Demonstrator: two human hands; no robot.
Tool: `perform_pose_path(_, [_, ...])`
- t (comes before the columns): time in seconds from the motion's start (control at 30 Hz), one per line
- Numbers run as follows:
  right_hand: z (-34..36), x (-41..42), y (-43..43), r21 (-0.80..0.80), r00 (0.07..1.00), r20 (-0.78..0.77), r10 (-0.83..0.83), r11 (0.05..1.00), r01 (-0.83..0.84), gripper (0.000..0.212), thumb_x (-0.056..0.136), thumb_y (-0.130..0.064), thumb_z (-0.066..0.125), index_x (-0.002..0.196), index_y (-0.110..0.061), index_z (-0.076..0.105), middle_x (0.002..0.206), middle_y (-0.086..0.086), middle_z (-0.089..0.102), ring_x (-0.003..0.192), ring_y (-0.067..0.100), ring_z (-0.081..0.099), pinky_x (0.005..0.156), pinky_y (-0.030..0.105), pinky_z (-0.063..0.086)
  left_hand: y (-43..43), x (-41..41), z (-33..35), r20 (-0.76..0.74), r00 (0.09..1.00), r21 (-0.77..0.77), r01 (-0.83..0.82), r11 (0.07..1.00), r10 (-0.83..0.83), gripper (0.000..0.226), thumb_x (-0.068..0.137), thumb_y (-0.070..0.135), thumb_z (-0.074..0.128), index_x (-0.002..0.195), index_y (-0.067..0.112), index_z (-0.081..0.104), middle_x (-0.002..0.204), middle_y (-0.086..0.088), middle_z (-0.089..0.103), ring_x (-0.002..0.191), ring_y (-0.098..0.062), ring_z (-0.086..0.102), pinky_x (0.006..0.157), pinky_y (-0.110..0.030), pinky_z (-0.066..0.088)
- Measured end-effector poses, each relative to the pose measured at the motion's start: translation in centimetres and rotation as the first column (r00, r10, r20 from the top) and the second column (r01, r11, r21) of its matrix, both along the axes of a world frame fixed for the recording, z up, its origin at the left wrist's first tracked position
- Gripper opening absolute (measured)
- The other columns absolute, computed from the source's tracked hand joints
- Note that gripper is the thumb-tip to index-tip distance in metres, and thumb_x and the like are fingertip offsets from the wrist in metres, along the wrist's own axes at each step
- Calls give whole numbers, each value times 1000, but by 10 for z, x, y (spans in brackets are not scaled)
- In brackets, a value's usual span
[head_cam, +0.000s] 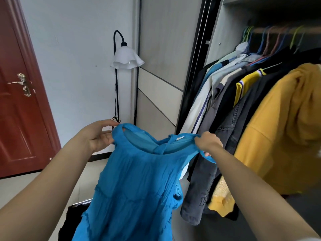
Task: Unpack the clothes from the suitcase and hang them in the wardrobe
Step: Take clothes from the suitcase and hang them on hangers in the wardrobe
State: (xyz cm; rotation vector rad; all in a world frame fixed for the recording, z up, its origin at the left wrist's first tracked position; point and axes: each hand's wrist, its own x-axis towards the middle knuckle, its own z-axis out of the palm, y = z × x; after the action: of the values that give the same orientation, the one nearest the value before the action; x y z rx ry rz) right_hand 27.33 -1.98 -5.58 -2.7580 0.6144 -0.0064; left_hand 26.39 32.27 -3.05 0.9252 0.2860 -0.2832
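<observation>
I hold a bright blue sleeveless dress up by its shoulders in front of me. My left hand pinches the left strap with thumb and fingers. My right hand grips the right strap, fingers curled round the fabric. The dress hangs down to the bottom edge of the view. To the right stands the open wardrobe, its rail carrying coloured hangers and several hung clothes. A dark corner of the suitcase shows low down behind the dress.
A yellow hooded top hangs nearest on the right, with grey and dark jackets beside it. A floor lamp with a white shade stands against the wall. A red-brown door is at the left.
</observation>
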Motion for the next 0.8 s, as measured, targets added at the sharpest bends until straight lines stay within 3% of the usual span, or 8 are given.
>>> perform_pose_path(0.1, [-13, -2, 5, 344, 985, -82, -150, 924, 169, 35, 92, -15, 37, 115, 4, 56, 95, 19, 71, 67, 30, 70, 45, 28, 51, 0, -9, -15, -106, 993, 41, -49, 998, 53, 33, 88, -6, 57, 119, -1, 51, 124, -24, 54, 62, -28, 71, 55, -37, 60])
perform_pose_path(0.23, [-45, -12, 16, -151, 970, -244, -19, 988, -18, 41, 92, -11, 43, 131, -4, 53, 124, 13, 61, 108, 29, 62, 83, 38, 56, -6, -14, -43, -180, 983, 34, -13, 999, 19, 62, 84, -9, 58, 141, 2, 36, 134, -26, 44, 87, -34, 66, 52, -44, 59])
perform_pose_path(0.33, [-37, -6, 22, -213, 994, -90, 64, 974, -82, 34, 91, -8, 46, 123, -5, 59, 121, 11, 63, 108, 28, 63, 85, 36, 54, -5, -10, -19, -31, 999, -2, -7, 1000, 7, 19, 87, -3, 58, 106, 0, 58, 124, -18, 50, 71, -29, 68, 51, -33, 59])
perform_pose_path(0.43, [-25, 12, 22, 285, 962, 215, -167, 953, 102, 33, 92, -11, 38, 115, 0, 58, 107, 19, 68, 88, 33, 70, 78, 44, 59, 1, -5, -2, 95, 994, 63, -54, 997, 48, 11, 89, -4, 57, 99, -1, 59, 105, -16, 61, 62, -22, 71, 56, -27, 59])
perform_pose_path(0.53, [-27, 14, 30, 766, 925, 192, -329, 639, 68, 34, 95, -4, 31, 120, 3, 53, 100, 19, 67, 72, 30, 67, 75, 49, 59, 7, -12, -11, 38, 999, 205, 26, 978, -35, 8, 88, -5, 58, 95, -3, 61, 102, -18, 64, 59, -20, 71, 50, -25, 57])
perform_pose_path(0.6, [-27, 9, 37, 906, 918, 152, -366, 424, 19, 32, 97, -3, 27, 116, -3, 52, 90, 15, 63, 68, 27, 61, 71, 48, 56, 7, -16, -16, 15, 998, 189, 63, 980, -67, 9, 88, -5, 58, 96, -3, 61, 101, -21, 65, 61, -22, 72, 54, -28, 59])
perform_pose_path(0.67, [-25, 6, 41, 940, 928, 95, -360, 339, 35, 29, 96, -5, 26, 101, -9, 55, 77, 12, 58, 61, 24, 54, 68, 41, 52, 6, -18, -16, 12, 999, 88, 38, 995, -39, 10, 88, -4, 58, 97, -2, 61, 101, -20, 65, 63, -23, 72, 60, -30, 60])
perform_pose_path(0.8, [-8, 0, 37, 763, 990, 50, -135, 644, 50, 18, 87, -6, 52, 71, -13, 47, 55, 4, 37, 48, 16, 34, 58, 28, 39, -1, -16, -2, 17, 999, -98, -28, 995, 30, 10, 88, 4, 59, 97, 5, 58, 94, -12, 64, 68, -23, 71, 63, -36, 60])
